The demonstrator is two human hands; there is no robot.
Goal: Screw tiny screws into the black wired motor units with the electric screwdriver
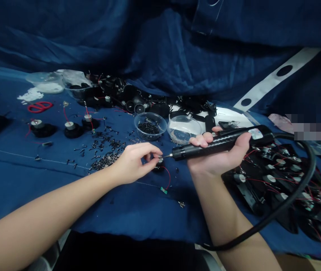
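Observation:
My right hand (219,160) is wrapped from below round a black electric screwdriver (217,142), which lies nearly level with its bit pointing left. At the bit's tip, the thumb and fingertips of my left hand (134,162) are pinched together. Whatever they hold is too small to make out. Just below those fingertips sits a small black part with a silver top (159,165), partly hidden by the hand. A red wire runs from it to a green circuit board (164,190) on the blue cloth. Loose black screws (105,160) lie in a heap behind my left wrist.
Behind my hands stand a clear tub of dark screws (150,126) and another clear tub (184,130). Wired black parts (270,178) crowd the right side, under the screwdriver's cable (308,177). Red-handled scissors (40,107) and black motor units (73,129) lie at left.

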